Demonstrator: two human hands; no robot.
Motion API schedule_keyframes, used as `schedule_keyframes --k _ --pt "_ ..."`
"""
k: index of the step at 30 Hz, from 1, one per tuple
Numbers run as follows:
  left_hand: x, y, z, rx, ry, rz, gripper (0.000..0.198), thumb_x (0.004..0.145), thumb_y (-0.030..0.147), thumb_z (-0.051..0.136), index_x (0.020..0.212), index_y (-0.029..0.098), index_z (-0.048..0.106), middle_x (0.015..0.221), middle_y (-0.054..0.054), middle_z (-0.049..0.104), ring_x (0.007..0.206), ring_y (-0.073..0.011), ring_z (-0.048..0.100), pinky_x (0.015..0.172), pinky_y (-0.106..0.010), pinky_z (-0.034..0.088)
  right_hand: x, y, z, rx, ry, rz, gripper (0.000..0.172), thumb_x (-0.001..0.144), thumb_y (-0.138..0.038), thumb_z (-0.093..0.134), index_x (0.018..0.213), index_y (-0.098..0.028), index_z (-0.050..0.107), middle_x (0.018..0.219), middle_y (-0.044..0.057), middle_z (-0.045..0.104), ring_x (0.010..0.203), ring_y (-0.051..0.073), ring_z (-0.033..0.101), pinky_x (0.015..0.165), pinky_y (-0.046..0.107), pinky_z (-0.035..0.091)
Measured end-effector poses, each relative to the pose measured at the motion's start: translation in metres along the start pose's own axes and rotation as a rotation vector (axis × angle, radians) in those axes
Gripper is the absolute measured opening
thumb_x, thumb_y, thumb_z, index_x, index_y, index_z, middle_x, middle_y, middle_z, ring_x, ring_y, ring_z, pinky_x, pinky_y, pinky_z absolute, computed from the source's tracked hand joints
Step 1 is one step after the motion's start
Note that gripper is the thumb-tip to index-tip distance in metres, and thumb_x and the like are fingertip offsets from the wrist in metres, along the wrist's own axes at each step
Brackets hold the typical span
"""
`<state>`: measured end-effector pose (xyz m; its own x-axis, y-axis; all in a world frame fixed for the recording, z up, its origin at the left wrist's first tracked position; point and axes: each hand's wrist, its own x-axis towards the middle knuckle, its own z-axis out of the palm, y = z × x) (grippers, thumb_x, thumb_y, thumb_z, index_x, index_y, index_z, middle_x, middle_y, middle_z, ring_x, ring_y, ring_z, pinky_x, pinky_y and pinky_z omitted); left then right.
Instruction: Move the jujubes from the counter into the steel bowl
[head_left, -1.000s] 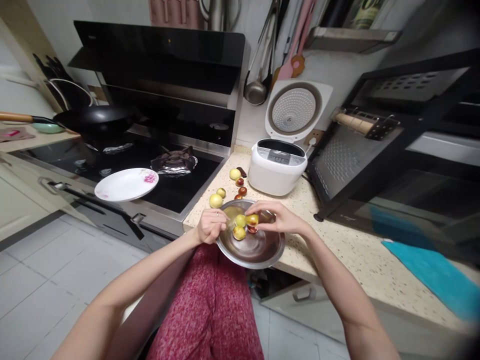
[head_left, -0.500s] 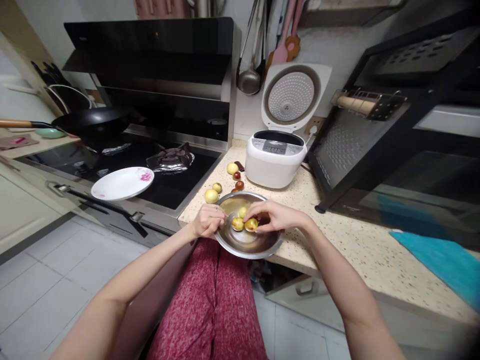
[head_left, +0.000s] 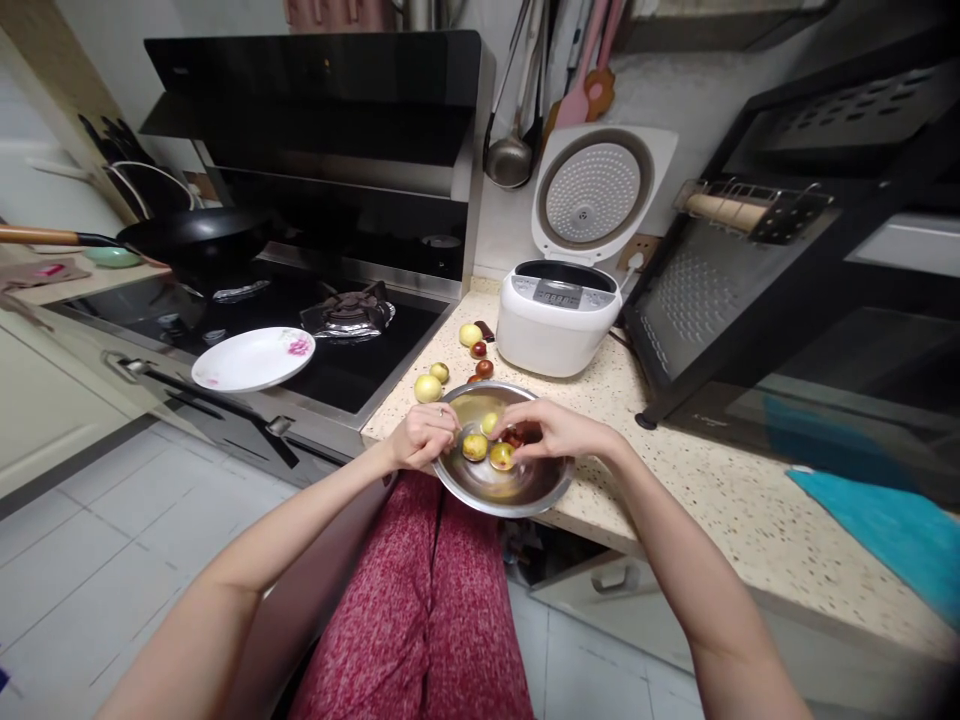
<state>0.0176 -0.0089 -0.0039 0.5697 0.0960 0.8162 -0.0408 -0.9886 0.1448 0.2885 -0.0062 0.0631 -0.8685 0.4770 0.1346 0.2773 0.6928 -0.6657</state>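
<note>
A shiny metal bowl [head_left: 480,498] rests at the counter's front edge, above my knees. Inside it lie a yellow-brown fruit [head_left: 474,447], a cut yellow fruit [head_left: 502,457] and a pale green fruit [head_left: 489,423], with dark red fruit partly covered by my right hand. My left hand [head_left: 424,436] is closed at the bowl's left rim; its fingertips are too small to show clearly what they grip. Reaching in from the right, my right hand [head_left: 546,429] has its fingers bent, fingertips at the cut yellow fruit.
Yellow fruits [head_left: 427,388] and red fruits [head_left: 484,369] lie behind the bowl. An open white rice cooker [head_left: 556,325] stands farther back. A white plate [head_left: 253,360] overhangs the stove's front; a black wok [head_left: 199,235] sits left. A teal cloth [head_left: 885,520] lies right.
The whole view has shifted slightly, so the counter and stove items appear a little farther right. Both hands remain at the bowl, and the right fingers have moved slightly over the fruit.
</note>
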Motion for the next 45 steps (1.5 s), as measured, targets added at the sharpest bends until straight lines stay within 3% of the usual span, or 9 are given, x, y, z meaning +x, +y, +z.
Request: schedule_keyframes --k 4,7,11,14,19,25,30,35,45 --pt "-0.002 -0.001 -0.001 -0.012 0.015 0.006 0.055 0.109 0.027 0.024 0.062 0.018 0.051 0.056 -0.003 0.065 0.055 -0.0138 0.063 0.072 -0.031 0.056 0.001 0.012 -0.005 -0.018 0.337 0.000 0.025 0.092 -0.040 0.073 0.108 -0.021 0.078 0.109 0.008 0.078 0.102 0.024 0.072 0.095 0.038 0.055" --pt "-0.006 0.000 -0.003 -0.015 0.055 0.018 0.057 0.109 0.028 0.022 0.060 0.019 0.050 0.054 -0.003 0.062 0.052 -0.0137 0.061 0.068 -0.029 0.054 0.003 0.029 -0.005 -0.086 0.616 0.041 0.022 0.097 -0.038 0.066 0.107 -0.022 0.077 0.108 0.008 0.078 0.101 0.024 0.072 0.094 0.040 0.056" --pt "-0.012 0.002 -0.004 -0.019 0.140 0.005 0.059 0.109 0.030 0.020 0.057 0.019 0.047 0.051 -0.004 0.059 0.051 -0.0144 0.060 0.063 -0.028 0.052 0.011 0.055 0.002 -0.147 0.780 0.064 0.023 0.099 -0.035 0.061 0.107 -0.020 0.077 0.106 0.009 0.077 0.099 0.024 0.071 0.090 0.039 0.058" --pt "-0.013 0.003 -0.005 -0.036 0.171 -0.001 0.058 0.109 0.030 0.022 0.056 0.020 0.045 0.049 -0.003 0.058 0.048 -0.0138 0.058 0.061 -0.028 0.052 0.022 0.070 0.011 -0.197 0.753 0.045 0.025 0.101 -0.034 0.060 0.117 -0.022 0.075 0.115 0.010 0.075 0.107 0.025 0.070 0.097 0.044 0.057" --pt "-0.011 0.003 -0.005 -0.061 0.177 0.032 0.055 0.108 0.028 0.024 0.056 0.020 0.042 0.046 -0.001 0.054 0.043 -0.0123 0.054 0.059 -0.026 0.051 0.035 0.085 0.024 -0.299 0.564 -0.011 0.037 0.105 -0.030 0.053 0.140 -0.029 0.064 0.143 0.009 0.065 0.136 0.026 0.057 0.118 0.050 0.043" --pt "-0.009 0.003 -0.005 -0.069 0.179 0.052 0.053 0.108 0.027 0.026 0.058 0.020 0.045 0.047 -0.001 0.055 0.045 -0.0127 0.057 0.059 -0.025 0.051 0.035 0.106 0.026 -0.338 0.482 -0.037 0.045 0.107 -0.034 0.047 0.152 -0.031 0.054 0.157 0.005 0.053 0.150 0.024 0.043 0.127 0.051 0.033" --pt "-0.009 0.004 -0.008 -0.107 0.184 -0.001 0.057 0.108 0.030 0.029 0.055 0.020 0.044 0.046 -0.001 0.055 0.045 -0.0123 0.058 0.058 -0.025 0.051 0.041 0.117 0.028 -0.396 0.439 -0.080 0.044 0.108 -0.034 0.045 0.151 -0.028 0.055 0.155 0.007 0.055 0.151 0.024 0.044 0.127 0.051 0.034" --pt "-0.007 0.006 -0.012 -0.154 0.187 -0.044 0.060 0.109 0.037 0.028 0.052 0.021 0.041 0.041 0.000 0.051 0.040 -0.0113 0.052 0.056 -0.025 0.051 0.052 0.122 0.023 -0.513 0.556 -0.008 0.047 0.105 -0.030 0.051 0.152 -0.027 0.053 0.156 0.008 0.054 0.151 0.027 0.042 0.124 0.053 0.038" --pt "-0.010 0.004 -0.009 -0.131 0.179 -0.015 0.054 0.107 0.031 0.033 0.056 0.020 0.047 0.045 0.000 0.055 0.042 -0.0111 0.055 0.059 -0.025 0.051 0.063 0.133 0.019 -0.461 0.524 0.009 0.044 0.103 -0.027 0.052 0.146 -0.025 0.058 0.145 0.013 0.061 0.133 0.027 0.059 0.114 0.047 0.049"
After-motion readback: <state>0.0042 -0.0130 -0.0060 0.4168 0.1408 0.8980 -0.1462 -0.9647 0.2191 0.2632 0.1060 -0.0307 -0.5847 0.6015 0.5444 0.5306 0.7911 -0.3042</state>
